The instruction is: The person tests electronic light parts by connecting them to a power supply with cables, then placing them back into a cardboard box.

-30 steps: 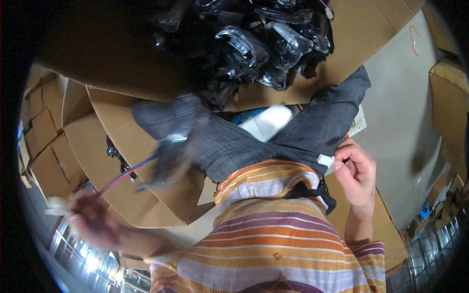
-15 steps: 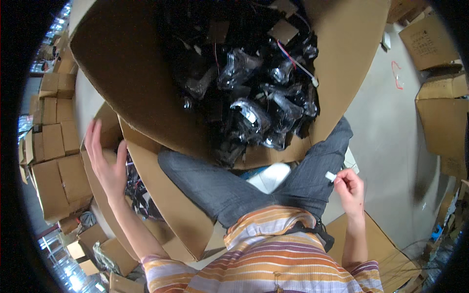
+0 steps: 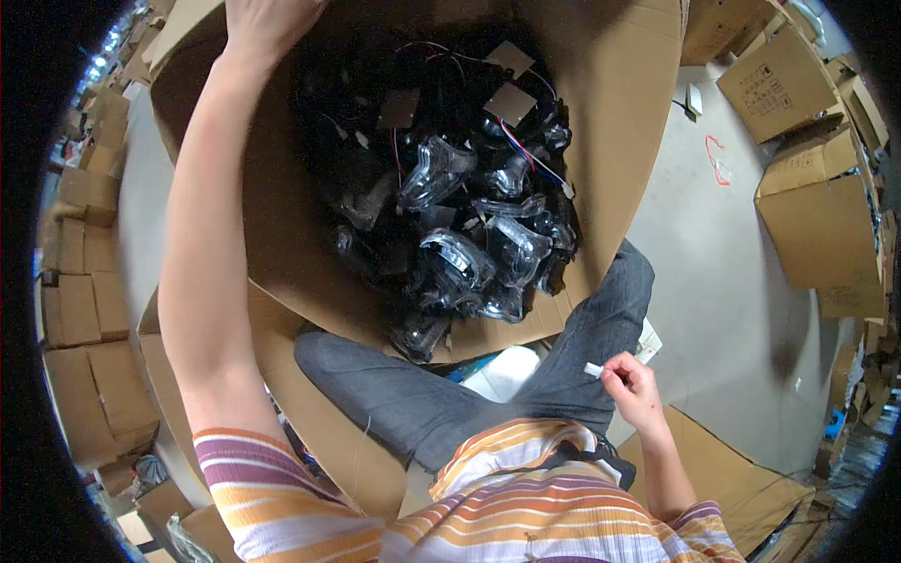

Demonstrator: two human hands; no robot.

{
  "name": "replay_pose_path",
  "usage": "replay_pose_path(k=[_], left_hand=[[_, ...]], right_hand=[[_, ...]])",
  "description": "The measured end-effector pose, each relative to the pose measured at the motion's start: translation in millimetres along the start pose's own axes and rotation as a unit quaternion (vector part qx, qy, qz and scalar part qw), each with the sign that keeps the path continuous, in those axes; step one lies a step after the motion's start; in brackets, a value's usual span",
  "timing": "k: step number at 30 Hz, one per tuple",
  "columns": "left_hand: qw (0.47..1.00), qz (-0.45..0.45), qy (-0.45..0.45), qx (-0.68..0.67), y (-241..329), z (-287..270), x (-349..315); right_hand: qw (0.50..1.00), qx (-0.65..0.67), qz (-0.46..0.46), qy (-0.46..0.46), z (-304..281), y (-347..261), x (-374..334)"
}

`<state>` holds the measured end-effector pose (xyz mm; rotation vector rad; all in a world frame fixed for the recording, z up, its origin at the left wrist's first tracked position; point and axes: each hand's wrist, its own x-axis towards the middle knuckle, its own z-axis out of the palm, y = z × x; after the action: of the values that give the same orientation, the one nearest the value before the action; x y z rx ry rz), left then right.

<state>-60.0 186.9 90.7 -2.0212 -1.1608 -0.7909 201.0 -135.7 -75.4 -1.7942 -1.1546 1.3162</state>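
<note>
A big open cardboard box [image 3: 638, 141] stands in front of my knees. It is heaped with black parts in clear plastic bags [image 3: 469, 253], with thin red and blue wires [image 3: 526, 155] and small brown card squares [image 3: 511, 101] on top. My left arm stretches far over it, and my left hand [image 3: 272, 23] lies at the box's far left wall, with its fingers cut off by the picture's top edge. My right hand [image 3: 633, 389] hovers by my right thigh, pinching a small white piece [image 3: 593, 370].
I sit on flat cardboard sheets [image 3: 723, 460] on a grey floor. Closed cartons [image 3: 817, 216] stand at the right and stacked cartons [image 3: 84, 310] at the left. A red loop [image 3: 718, 159] lies on the floor. Something white [image 3: 511, 371] shows between my legs.
My left hand swung from low at the left, where a wired part was in it, up to the box's far wall. My right hand stayed by the thigh with the white piece.
</note>
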Motion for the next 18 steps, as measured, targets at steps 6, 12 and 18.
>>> replay_pose_path(k=[6,12,18], left_hand=[[0.997,-0.05,-0.046,0.026,-9.7,10.6,-13.5],[0.997,-0.045,-0.063,0.005,-10.0,3.6,-16.2],[0.996,0.007,0.029,0.083,13.4,38.0,-49.3]], right_hand=[[0.994,-0.096,0.002,-0.053,27.3,31.9,-14.2],[0.986,-0.119,-0.005,-0.119,48.0,42.4,-15.5],[0.981,-0.117,-0.095,-0.124,47.7,35.8,-11.4]])
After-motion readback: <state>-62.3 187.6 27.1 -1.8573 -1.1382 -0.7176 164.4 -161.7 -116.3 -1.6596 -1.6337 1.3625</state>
